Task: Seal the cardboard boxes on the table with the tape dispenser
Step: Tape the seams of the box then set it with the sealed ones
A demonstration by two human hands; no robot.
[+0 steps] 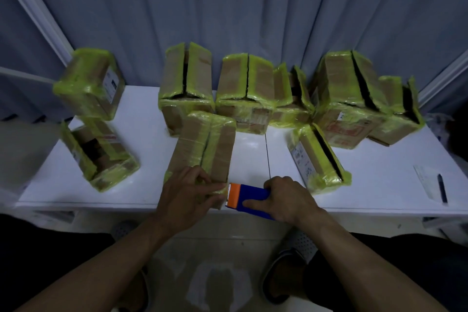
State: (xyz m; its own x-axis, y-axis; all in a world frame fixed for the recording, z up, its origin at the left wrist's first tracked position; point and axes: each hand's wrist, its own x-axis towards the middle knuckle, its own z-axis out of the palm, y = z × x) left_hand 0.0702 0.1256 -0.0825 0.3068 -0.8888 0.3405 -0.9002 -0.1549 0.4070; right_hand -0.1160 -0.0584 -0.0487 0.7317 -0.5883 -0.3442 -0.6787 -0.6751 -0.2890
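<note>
A cardboard box (202, 144) edged with yellow-green tape lies near the table's front edge, its top flaps closed along a centre seam. My left hand (188, 192) rests on the box's near end, fingers curled over the corner and pressing the tape there. My right hand (286, 197) grips a blue tape dispenser (253, 199) with an orange head (234, 194). The head touches the box's near right corner.
Several more taped cardboard boxes stand on the white table (379, 185): two stacked at the left (96, 119), a row at the back (243, 91), one at the right (319, 157) with an open seam. A pen (442, 187) and paper lie far right. A curtain hangs behind.
</note>
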